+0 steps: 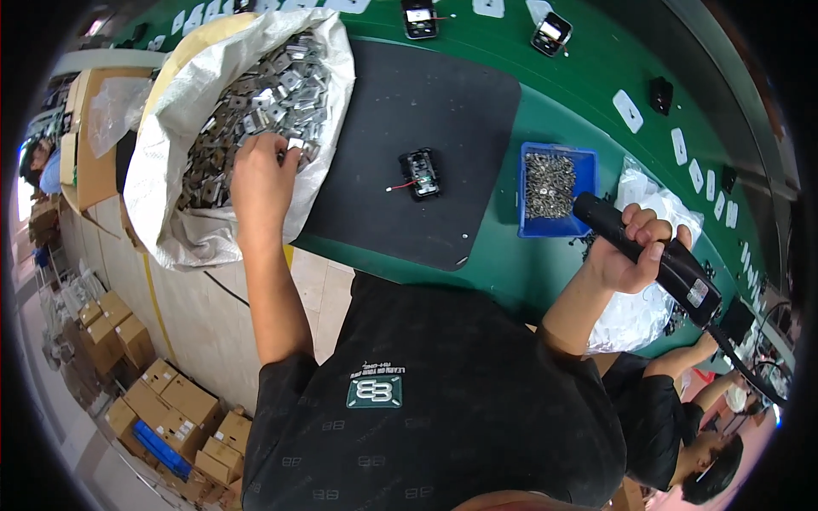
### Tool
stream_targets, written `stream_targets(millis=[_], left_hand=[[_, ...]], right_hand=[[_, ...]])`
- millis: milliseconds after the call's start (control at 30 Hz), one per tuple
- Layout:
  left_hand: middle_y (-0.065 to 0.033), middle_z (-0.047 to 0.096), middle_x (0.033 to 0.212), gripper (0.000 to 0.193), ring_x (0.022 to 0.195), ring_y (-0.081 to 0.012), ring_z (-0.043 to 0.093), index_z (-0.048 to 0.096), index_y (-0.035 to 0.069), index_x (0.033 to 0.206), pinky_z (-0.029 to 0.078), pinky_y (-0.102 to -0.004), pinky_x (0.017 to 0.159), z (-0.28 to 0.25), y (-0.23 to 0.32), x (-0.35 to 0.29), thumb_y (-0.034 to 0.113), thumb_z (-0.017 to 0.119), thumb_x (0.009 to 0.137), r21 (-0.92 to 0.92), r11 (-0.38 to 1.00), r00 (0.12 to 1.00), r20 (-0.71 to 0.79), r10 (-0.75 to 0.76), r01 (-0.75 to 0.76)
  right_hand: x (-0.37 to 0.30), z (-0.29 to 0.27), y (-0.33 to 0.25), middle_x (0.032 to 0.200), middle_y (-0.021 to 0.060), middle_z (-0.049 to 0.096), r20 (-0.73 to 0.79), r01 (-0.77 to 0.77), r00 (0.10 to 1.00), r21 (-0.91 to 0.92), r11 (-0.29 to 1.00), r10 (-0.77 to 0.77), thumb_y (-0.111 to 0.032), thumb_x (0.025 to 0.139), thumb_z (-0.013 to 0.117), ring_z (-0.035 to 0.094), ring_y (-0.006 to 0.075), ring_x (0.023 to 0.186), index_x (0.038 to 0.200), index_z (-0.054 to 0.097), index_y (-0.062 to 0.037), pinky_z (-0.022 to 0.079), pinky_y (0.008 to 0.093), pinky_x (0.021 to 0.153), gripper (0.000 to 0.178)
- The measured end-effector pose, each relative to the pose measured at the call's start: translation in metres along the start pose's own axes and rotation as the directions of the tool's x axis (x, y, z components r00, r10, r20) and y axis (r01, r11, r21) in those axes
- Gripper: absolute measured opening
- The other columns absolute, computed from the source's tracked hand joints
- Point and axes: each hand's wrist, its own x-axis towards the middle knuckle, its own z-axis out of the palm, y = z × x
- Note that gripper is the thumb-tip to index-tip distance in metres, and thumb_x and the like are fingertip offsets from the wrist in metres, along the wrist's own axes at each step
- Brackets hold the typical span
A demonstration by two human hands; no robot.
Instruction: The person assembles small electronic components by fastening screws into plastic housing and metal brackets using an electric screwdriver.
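Note:
My left hand [261,179] reaches into a white woven sack [162,170] full of small metal brackets [294,89]. Thumb and forefinger are pinched on one shiny metal bracket [295,145]. My right hand [635,251] is wrapped round a black electric screwdriver [607,223], its front end at the right edge of a blue bin [588,148]. Silvery screws [548,180] fill much of that bin. Between my hands, a black plastic housing [420,173] with a circuit board and a short red wire lies on the dark mat [426,94].
Behind the screwdriver lies a clear plastic bag [635,319]. More black housings [552,32] and white pieces [628,111] lie along the green surface beyond the mat. Cardboard boxes [166,409] stand on the floor at left. A co-worker [656,417] sits at the lower right.

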Motion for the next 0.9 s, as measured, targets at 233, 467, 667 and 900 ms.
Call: stream_targets(millis=[233, 467, 667, 900], left_hand=[[-0.0123, 0.069, 0.082, 0.01, 0.075, -0.0241, 0.067, 0.068, 0.001, 0.087, 0.052, -0.0314, 0.07, -0.015, 0.05, -0.011, 0.007, 0.073, 0.08, -0.461, 0.886, 0.999, 0.03, -0.032, 0.042], [-0.0109, 0.065, 0.107, 0.014, 0.093, -0.0282, 0.064, 0.068, 0.004, 0.081, 0.049, -0.0357, 0.083, 0.016, 0.095, -0.028, 0.005, 0.077, 0.071, -0.568, 0.805, 0.97, 0.044, 0.241, -0.174], [-0.0127, 0.068, 0.109, 0.012, 0.096, -0.032, 0.063, 0.064, 0.003, 0.08, 0.043, -0.0434, 0.094, 0.043, 0.098, -0.02, 0.007, 0.074, 0.075, -0.52, 0.805, 0.923, 0.076, 0.377, -0.286], [-0.0114, 0.068, 0.093, 0.027, 0.091, -0.0315, 0.063, 0.062, 0.004, 0.1, 0.048, -0.0387, 0.083, 0.047, 0.101, -0.004, 0.003, 0.072, 0.075, -0.629, 0.77, 0.936, 0.199, 0.291, -0.105]], right_hand=[[0.002, 0.006, -0.012, 0.072, 0.0023, 0.048, 0.098, -0.005, 0.995, 0.017, 1.0, 0.003, -0.013, 0.087, 0.06, 0.045, 0.0135, 0.061, 0.13, 0.042, -0.0077, 0.04, 0.031, 0.06, 0.047], [0.001, 0.014, -0.021, 0.073, 0.0021, 0.05, 0.141, -0.028, 0.99, 0.077, 0.997, 0.017, -0.015, 0.087, 0.063, 0.047, 0.0135, 0.062, 0.128, 0.041, -0.0077, 0.04, 0.0312, 0.06, 0.048], [0.006, 0.026, -0.027, 0.073, 0.0024, 0.05, 0.199, -0.024, 0.98, 0.147, 0.989, -0.006, -0.018, 0.087, 0.065, 0.049, 0.0144, 0.063, 0.129, 0.039, -0.0084, 0.042, 0.0312, 0.061, 0.05], [0.001, 0.037, -0.028, 0.075, 0.0015, 0.051, 0.253, -0.074, 0.967, 0.194, 0.978, 0.023, -0.018, 0.086, 0.068, 0.05, 0.0152, 0.063, 0.128, 0.039, -0.0102, 0.043, 0.0308, 0.061, 0.052]])
